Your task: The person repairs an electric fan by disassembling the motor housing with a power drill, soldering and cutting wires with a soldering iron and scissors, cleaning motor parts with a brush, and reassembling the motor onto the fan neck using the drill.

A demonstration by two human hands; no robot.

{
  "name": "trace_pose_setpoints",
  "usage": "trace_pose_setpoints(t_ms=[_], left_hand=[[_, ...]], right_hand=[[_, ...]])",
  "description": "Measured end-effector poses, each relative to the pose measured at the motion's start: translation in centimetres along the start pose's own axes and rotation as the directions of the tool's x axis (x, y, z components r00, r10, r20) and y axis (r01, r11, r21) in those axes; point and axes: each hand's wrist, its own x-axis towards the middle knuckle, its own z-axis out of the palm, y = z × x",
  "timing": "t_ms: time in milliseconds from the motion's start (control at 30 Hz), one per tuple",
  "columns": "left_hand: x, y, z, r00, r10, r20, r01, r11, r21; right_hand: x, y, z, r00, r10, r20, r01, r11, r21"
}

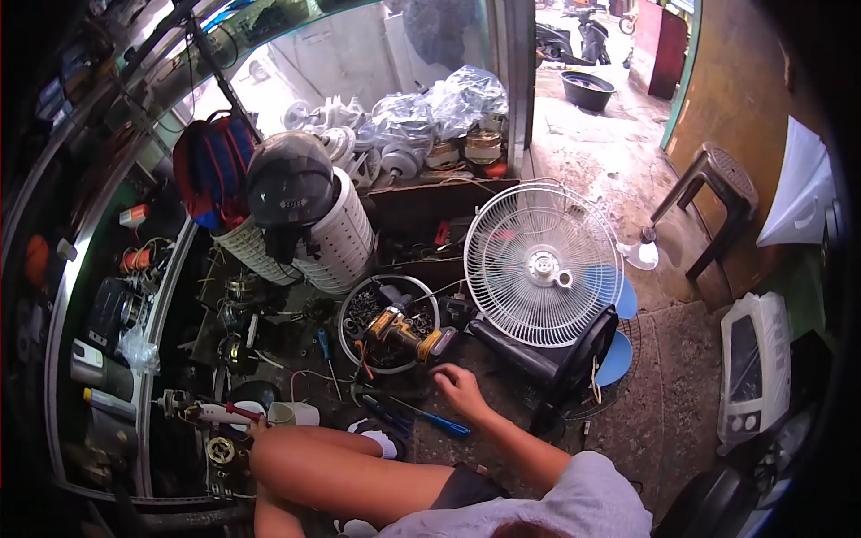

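Observation:
My right hand (459, 393) reaches over the floor with its fingers loosely apart, holding nothing that I can see. Just beyond it, a yellow and black cordless drill (395, 332) lies across a round metal-rimmed tray (343, 316) full of small dark hardware. Below that hand is a blue-handled screwdriver (446, 423) on the floor. At the left, my left hand (256, 425) is mostly hidden behind my raised knee. Its visible fingers are around a red-handled tool (240, 412), beside a fan motor (179, 405) with a pale shaft-like part.
A white fan grille (538, 260) stands on a dark fan base (529, 359), with blue blades (614, 359) behind. White perforated baskets (341, 242) hold a helmet (289, 179). Another blue screwdriver (325, 345) lies by the tray. A brown stool (725, 175) stands near the doorway.

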Motion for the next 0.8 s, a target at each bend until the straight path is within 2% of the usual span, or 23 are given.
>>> trace_pose_setpoints(t_ms=[67, 133, 167, 200, 233, 267, 333, 367, 400, 433, 467, 533, 567, 667, 733, 767, 800], left_hand=[[0.6, -0.1, 0.5, 0.999, -0.033, -0.007, 0.032, 0.995, -0.095], [1.2, -0.4, 1.2, 0.997, -0.076, -0.007, 0.072, 0.973, -0.218], [1.3, -0.5, 1.5, 0.995, -0.099, -0.002, 0.094, 0.954, -0.285], [1.4, -0.8, 2.0, 0.992, -0.124, 0.003, 0.117, 0.927, -0.357], [1.4, -1.1, 2.4, 0.989, -0.149, 0.013, 0.140, 0.892, -0.430], [1.4, -1.3, 2.8, 0.985, -0.172, 0.024, 0.162, 0.853, -0.496], [1.3, -2.2, 3.8, 0.975, -0.217, 0.051, 0.203, 0.764, -0.612], [1.3, -2.2, 4.0, 0.969, -0.238, 0.066, 0.220, 0.714, -0.665], [1.2, -2.4, 4.4, 0.963, -0.256, 0.082, 0.238, 0.674, -0.699], [1.1, -2.5, 4.6, 0.957, -0.273, 0.097, 0.255, 0.634, -0.730], [0.8, -2.7, 4.9, 0.951, -0.288, 0.116, 0.273, 0.599, -0.753], [0.4, -2.7, 5.2, 0.940, -0.308, 0.145, 0.300, 0.547, -0.782], [0.2, -2.6, 5.2, 0.936, -0.318, 0.153, 0.309, 0.532, -0.788], [0.5, -1.1, 4.6, 0.926, -0.338, 0.169, 0.337, 0.537, -0.773], [0.7, -0.7, 4.4, 0.905, -0.370, 0.208, 0.382, 0.496, -0.780], [0.9, -0.4, 4.1, 0.902, -0.372, 0.219, 0.393, 0.497, -0.774], [0.7, -0.8, 4.1, 0.895, -0.380, 0.235, 0.412, 0.497, -0.764]], right_hand=[[3.9, -0.7, 0.2, 0.960, -0.248, -0.132, 0.224, 0.960, -0.170], [9.7, -3.1, -0.2, 0.893, -0.350, -0.285, 0.309, 0.934, -0.178], [12.9, -4.6, -1.0, 0.854, -0.396, -0.338, 0.311, 0.908, -0.279], [16.3, -6.7, -1.7, 0.782, -0.485, -0.391, 0.404, 0.873, -0.274], [19.5, -8.9, -2.4, 0.811, -0.385, -0.440, 0.315, 0.922, -0.225], [23.5, -9.7, -3.3, 0.696, -0.542, -0.471, 0.441, 0.841, -0.315], [31.0, -11.1, -5.4, 0.583, -0.675, -0.453, 0.444, 0.731, -0.518], [33.9, -11.4, -6.1, 0.625, -0.650, -0.433, 0.301, 0.712, -0.634], [37.2, -10.6, -7.4, 0.687, -0.637, -0.350, 0.192, 0.624, -0.758], [39.4, -10.4, -8.5, 0.712, -0.662, -0.236, 0.193, 0.507, -0.840], [41.1, -10.1, -9.6, 0.795, -0.574, -0.195, 0.104, 0.446, -0.889], [45.5, -8.3, -11.9, 0.839, -0.531, -0.114, 0.078, 0.326, -0.942], [47.6, -7.0, -12.9, 0.841, -0.538, -0.049, 0.131, 0.290, -0.948], [49.9, -6.6, -12.3, 0.956, -0.249, -0.155, -0.109, 0.189, -0.976], [50.4, -6.8, -10.9, 0.962, -0.123, -0.242, -0.230, 0.103, -0.968], [52.5, -5.8, -12.1, 0.976, -0.114, -0.186, -0.173, 0.112, -0.978], [54.0, -5.6, -13.0, 0.977, -0.140, -0.158, -0.121, 0.244, -0.962]])
